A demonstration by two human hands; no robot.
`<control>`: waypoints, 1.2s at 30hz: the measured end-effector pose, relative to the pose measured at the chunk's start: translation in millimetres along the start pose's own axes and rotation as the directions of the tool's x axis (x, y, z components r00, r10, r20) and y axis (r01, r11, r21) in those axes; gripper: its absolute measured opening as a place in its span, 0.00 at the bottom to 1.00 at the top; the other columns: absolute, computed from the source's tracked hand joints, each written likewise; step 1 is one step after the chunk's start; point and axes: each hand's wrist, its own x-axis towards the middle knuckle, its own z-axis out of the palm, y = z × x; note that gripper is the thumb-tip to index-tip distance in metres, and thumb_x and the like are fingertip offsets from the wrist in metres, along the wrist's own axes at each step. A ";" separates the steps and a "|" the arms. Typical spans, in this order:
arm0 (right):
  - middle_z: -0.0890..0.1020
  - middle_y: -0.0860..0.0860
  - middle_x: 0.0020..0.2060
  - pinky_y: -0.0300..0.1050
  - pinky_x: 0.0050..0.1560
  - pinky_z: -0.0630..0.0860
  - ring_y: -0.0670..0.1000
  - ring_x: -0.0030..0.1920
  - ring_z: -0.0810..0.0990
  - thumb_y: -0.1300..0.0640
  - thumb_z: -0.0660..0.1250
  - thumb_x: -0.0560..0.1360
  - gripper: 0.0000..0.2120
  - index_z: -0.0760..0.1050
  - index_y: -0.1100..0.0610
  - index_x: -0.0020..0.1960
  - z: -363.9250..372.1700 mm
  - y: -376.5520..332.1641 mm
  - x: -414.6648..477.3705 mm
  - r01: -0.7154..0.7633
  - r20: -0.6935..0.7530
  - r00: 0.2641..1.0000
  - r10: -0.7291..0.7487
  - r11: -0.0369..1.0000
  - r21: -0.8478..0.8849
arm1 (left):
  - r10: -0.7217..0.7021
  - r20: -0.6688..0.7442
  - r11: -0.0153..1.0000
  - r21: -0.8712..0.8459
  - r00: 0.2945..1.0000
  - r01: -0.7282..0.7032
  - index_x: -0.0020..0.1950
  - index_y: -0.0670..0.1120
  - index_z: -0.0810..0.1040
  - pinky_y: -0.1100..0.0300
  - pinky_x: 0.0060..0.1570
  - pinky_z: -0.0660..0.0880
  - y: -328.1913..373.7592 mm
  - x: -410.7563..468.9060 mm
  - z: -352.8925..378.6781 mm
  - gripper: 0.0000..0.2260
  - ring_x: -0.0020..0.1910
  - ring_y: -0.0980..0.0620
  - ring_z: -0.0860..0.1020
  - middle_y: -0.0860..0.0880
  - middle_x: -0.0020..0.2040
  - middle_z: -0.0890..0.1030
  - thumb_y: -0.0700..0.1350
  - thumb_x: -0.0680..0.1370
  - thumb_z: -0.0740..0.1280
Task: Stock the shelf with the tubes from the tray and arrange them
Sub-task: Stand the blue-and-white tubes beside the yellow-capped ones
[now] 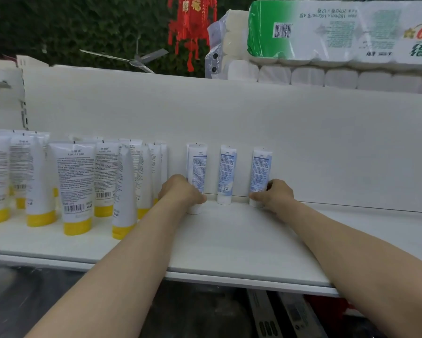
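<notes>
White shelf (pixel 229 240) boards run across the view, closed behind by a plain white back panel (pixel 302 142). Three blue-and-white tubes stand in a row near that panel, spaced apart from one another. Each has its long axis upright, white cap down on the shelf and flat crimped end pointing up, with the printed back and barcode facing the camera.

The left hand (pixel 180 191) wraps its curled fingers round the lower part of the left tube (pixel 197 164); the cap shows just beneath the hand. The right hand (pixel 275 193) grips the right tube (pixel 260 169) near its base, thumb across the front just above the cap. The middle tube (pixel 227 174) stands between the hands, touched by neither.

Just left of the left hand, a crowd of larger yellow-capped tubes (pixel 76 186) also stands cap-down; a few at the front lean a little.

Above the panel lie wrapped paper rolls (pixel 339 32), and a red ornament (pixel 191 28) hangs against dark foliage.
</notes>
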 end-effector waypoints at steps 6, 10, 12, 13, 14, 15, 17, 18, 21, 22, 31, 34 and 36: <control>0.81 0.55 0.55 0.48 0.54 0.77 0.56 0.54 0.80 0.50 0.77 0.69 0.23 0.75 0.58 0.59 1.0 1.7 0.1 0.015 -0.010 1.000 -0.015 1.000 -0.005 | 0.005 -0.001 1.000 -0.008 1.000 -0.005 0.58 0.42 0.76 0.51 0.59 0.76 -1.4 -1.1 -0.6 0.23 0.57 0.41 0.79 0.42 0.58 0.80 0.46 0.68 0.79; 0.81 0.55 0.56 0.48 0.53 0.76 0.56 0.55 0.79 0.50 0.77 0.70 0.23 0.75 0.58 0.60 1.5 1.1 -1.2 0.018 -0.015 1.000 -0.018 1.000 -0.003 | 0.003 -0.019 1.000 0.007 1.000 -0.003 0.60 0.43 0.74 0.54 0.56 0.75 -0.3 -1.3 -0.8 0.24 0.59 0.42 0.77 0.43 0.60 0.78 0.46 0.69 0.79; 0.81 0.55 0.56 0.47 0.52 0.76 0.56 0.55 0.79 0.50 0.77 0.70 0.23 0.74 0.58 0.60 1.5 1.2 -1.5 0.022 -0.017 1.000 -0.022 1.000 -0.009 | 0.003 -0.027 1.000 0.016 1.000 -0.002 0.59 0.43 0.73 0.55 0.53 0.74 -0.4 -1.7 -1.0 0.23 0.58 0.42 0.77 0.43 0.60 0.78 0.46 0.69 0.78; 0.81 0.55 0.56 0.47 0.53 0.76 0.56 0.55 0.79 0.50 0.77 0.70 0.23 0.74 0.58 0.60 1.6 1.4 -1.4 0.023 -0.018 1.000 -0.023 1.000 -0.009 | 0.002 -0.030 1.000 0.021 1.000 -0.001 0.58 0.43 0.73 0.55 0.51 0.73 -0.4 -2.1 -1.3 0.22 0.58 0.42 0.77 0.43 0.60 0.78 0.46 0.70 0.78; 0.81 0.55 0.56 0.48 0.53 0.76 0.56 0.55 0.79 0.51 0.77 0.70 0.23 0.74 0.58 0.60 1.8 1.7 -1.5 0.022 -0.019 1.000 -0.022 1.000 -0.004 | 0.002 -0.032 1.000 0.023 0.999 -0.001 0.58 0.44 0.72 0.56 0.51 0.73 -0.5 -2.7 -1.5 0.22 0.58 0.42 0.77 0.44 0.60 0.77 0.47 0.70 0.78; 0.81 0.55 0.56 0.48 0.53 0.76 0.56 0.55 0.79 0.51 0.77 0.70 0.23 0.74 0.58 0.60 2.1 1.8 -1.5 0.021 -0.020 1.000 -0.021 1.000 0.002 | 0.003 -0.032 1.000 0.024 0.999 -0.002 0.57 0.44 0.72 0.56 0.52 0.73 -0.5 -3.2 -1.9 0.22 0.58 0.42 0.77 0.44 0.60 0.77 0.47 0.70 0.78; 0.80 0.55 0.56 0.48 0.54 0.77 0.56 0.55 0.79 0.51 0.77 0.70 0.23 0.74 0.58 0.60 2.4 1.8 -1.9 0.020 -0.022 1.000 -0.020 1.000 0.003 | 0.004 -0.026 1.000 0.026 1.000 -0.003 0.54 0.45 0.71 0.55 0.54 0.73 -0.3 -3.5 -2.5 0.20 0.59 0.42 0.76 0.43 0.60 0.77 0.47 0.70 0.78; 0.80 0.55 0.56 0.48 0.54 0.76 0.56 0.55 0.79 0.51 0.77 0.70 0.23 0.74 0.58 0.60 2.4 1.8 -2.1 0.019 -0.022 1.000 -0.019 1.000 0.004 | 0.004 -0.022 1.000 0.028 1.000 -0.003 0.53 0.45 0.70 0.54 0.54 0.73 -0.1 -3.8 -2.9 0.20 0.59 0.42 0.76 0.43 0.60 0.77 0.47 0.70 0.78; 0.80 0.55 0.56 0.47 0.52 0.76 0.55 0.54 0.79 0.51 0.77 0.70 0.24 0.74 0.58 0.60 1.8 1.7 -2.2 0.028 -0.024 0.999 -0.028 1.000 0.005 | 0.007 -0.013 0.999 0.031 1.000 -0.007 0.53 0.45 0.70 0.55 0.53 0.73 0.4 -4.2 -3.8 0.20 0.58 0.42 0.76 0.44 0.59 0.78 0.47 0.70 0.78; 0.80 0.55 0.57 0.47 0.52 0.75 0.55 0.53 0.78 0.51 0.77 0.70 0.24 0.74 0.59 0.60 1.6 1.7 -2.5 0.028 -0.023 0.999 -0.028 1.000 0.003 | 0.007 -0.011 1.000 0.029 1.000 -0.006 0.54 0.45 0.71 0.54 0.53 0.74 0.3 -3.9 -3.8 0.21 0.58 0.42 0.77 0.44 0.59 0.78 0.47 0.69 0.78; 0.80 0.55 0.57 0.47 0.52 0.75 0.56 0.55 0.78 0.51 0.77 0.70 0.23 0.73 0.59 0.60 0.8 -0.5 -5.1 0.024 -0.016 1.000 -0.024 1.000 -0.002 | -0.005 0.001 1.000 0.015 1.000 0.005 0.53 0.45 0.72 0.55 0.53 0.74 0.3 -3.5 -3.2 0.20 0.58 0.42 0.77 0.43 0.59 0.78 0.46 0.69 0.78; 0.80 0.55 0.56 0.48 0.53 0.75 0.56 0.55 0.78 0.51 0.76 0.71 0.23 0.74 0.59 0.60 0.4 -0.9 -6.3 0.020 -0.019 1.000 -0.021 1.000 -0.014 | -0.008 -0.004 1.000 0.024 1.000 0.008 0.53 0.45 0.71 0.56 0.50 0.73 1.2 -4.4 -3.4 0.20 0.58 0.42 0.77 0.44 0.59 0.78 0.47 0.70 0.78; 0.80 0.55 0.55 0.47 0.52 0.75 0.55 0.54 0.78 0.51 0.76 0.71 0.22 0.74 0.58 0.60 0.3 -0.9 -6.3 0.020 -0.015 1.000 -0.020 1.000 -0.012 | -0.009 -0.003 1.000 0.030 1.000 0.009 0.52 0.46 0.69 0.56 0.49 0.72 1.9 -4.8 -3.5 0.20 0.58 0.42 0.77 0.44 0.60 0.78 0.47 0.70 0.78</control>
